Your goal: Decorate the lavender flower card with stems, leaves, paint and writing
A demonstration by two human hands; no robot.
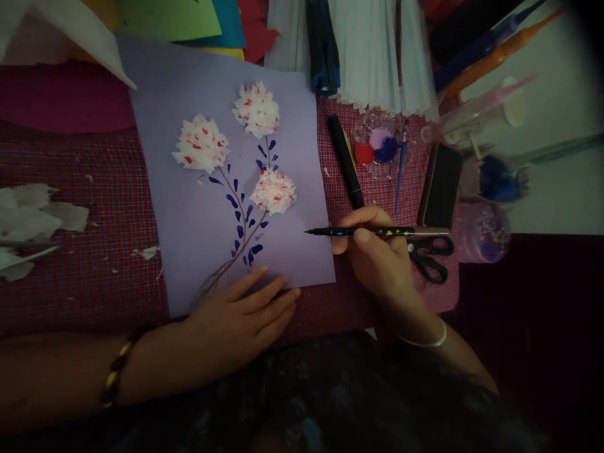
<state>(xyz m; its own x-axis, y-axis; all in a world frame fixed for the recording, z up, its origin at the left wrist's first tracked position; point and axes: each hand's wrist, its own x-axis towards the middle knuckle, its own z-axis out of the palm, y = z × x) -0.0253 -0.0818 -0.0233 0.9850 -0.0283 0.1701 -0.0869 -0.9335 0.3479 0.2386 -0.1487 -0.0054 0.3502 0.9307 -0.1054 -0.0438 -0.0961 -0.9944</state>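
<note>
A purple sheet of paper (pixel 189 226) lies on the table, bearing three white tissue flowers (pixel 202 145) flecked with red. Brown drawn stems and dark blue leaf marks (pixel 240 230) run down from them to the lower edge. My left hand (pixel 250 308) rests flat across that lower edge, fingers spread and holding nothing. In my right hand (pixel 377 251) is a black pen (pixel 340 231) with coloured spots, gripped between thumb and fingers. Its fine tip points left, over the sheet's lower right part; whether it touches the paper I cannot tell.
Right of the sheet are a black marker (pixel 346 160), a paint palette (pixel 375 148), a thin blue brush (pixel 401 173), scissors (pixel 431 258) and a jar (pixel 486 233). A stapler-like dark object (pixel 323 50) touches the top corner. Crumpled white tissue (pixel 38 211) lies at left.
</note>
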